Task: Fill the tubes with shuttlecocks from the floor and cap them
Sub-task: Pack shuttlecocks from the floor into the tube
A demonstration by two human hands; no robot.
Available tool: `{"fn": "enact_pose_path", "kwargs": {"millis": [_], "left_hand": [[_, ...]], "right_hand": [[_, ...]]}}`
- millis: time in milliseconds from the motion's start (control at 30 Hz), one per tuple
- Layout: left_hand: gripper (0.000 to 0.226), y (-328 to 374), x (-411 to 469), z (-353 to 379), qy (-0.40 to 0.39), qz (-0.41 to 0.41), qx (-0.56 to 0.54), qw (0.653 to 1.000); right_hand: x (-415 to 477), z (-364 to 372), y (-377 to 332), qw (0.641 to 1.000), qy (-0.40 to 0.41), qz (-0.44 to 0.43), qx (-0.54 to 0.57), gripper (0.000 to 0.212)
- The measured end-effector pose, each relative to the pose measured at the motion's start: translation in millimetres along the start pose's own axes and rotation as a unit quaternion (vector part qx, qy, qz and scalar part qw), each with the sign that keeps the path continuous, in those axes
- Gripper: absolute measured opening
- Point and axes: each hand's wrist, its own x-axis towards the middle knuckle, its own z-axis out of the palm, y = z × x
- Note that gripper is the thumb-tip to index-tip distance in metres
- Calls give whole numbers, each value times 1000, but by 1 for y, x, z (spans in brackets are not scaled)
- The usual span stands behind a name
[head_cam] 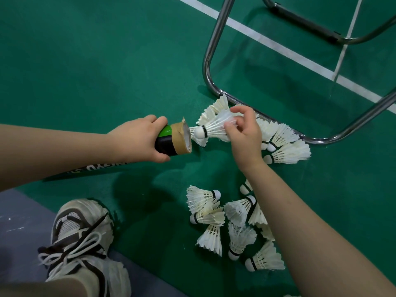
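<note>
Two hands busy: the right hand (242,129) pinches a shuttlecock (214,127) by its feathers, cork at the mouth of the tube (169,140), which the left hand (137,140) grips at nine o'clock. Tilted, the skirt could snag the taped rim. One tube. On the floor (107,61), a heap (287,151) of roughly five at three o'clock and a second heap (205,200) of about eight at six.

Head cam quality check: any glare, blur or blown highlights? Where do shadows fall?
Head view: glare streaks run along the chrome frame; soft, diffuse shadows lie on the floor below the tube and left hand; feathers of the shuttlecock pinched by the right hand look slightly smeared and near blown-out; both forearms stretch towards the edges, typical wide-angle distortion.
</note>
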Motion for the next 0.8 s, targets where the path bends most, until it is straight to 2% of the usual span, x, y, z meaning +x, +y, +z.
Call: {"fn": "enact_pose_path", "kwargs": {"millis": [133,267,400,567,667,733,800], "left_hand": [[57,5,2,0,2,7,-3,1000],[56,4,4,-2,9,1,0,1000],[57,2,4,-2,2,-4,-8,1000],[57,9,2,-3,0,14,2,1000],[57,15,1,0,-2,56,28,998],[59,14,2,2,-7,60,36,998],[59,12,6,-2,-3,44,22,999]], "right_hand": [[-10,25,-13,993,-104,-16,-44,20],[-15,42,-19,988,-119,90,23,12],[-9,40,-21,943,-256,202,68,27],[-2,35,-21,881,-405,220,109,29],[-5,45,-19,846,-490,199,70,40],[-5,49,-16,844,-492,200,76,37],[2,48,-17,874,-408,219,145,22]]}}
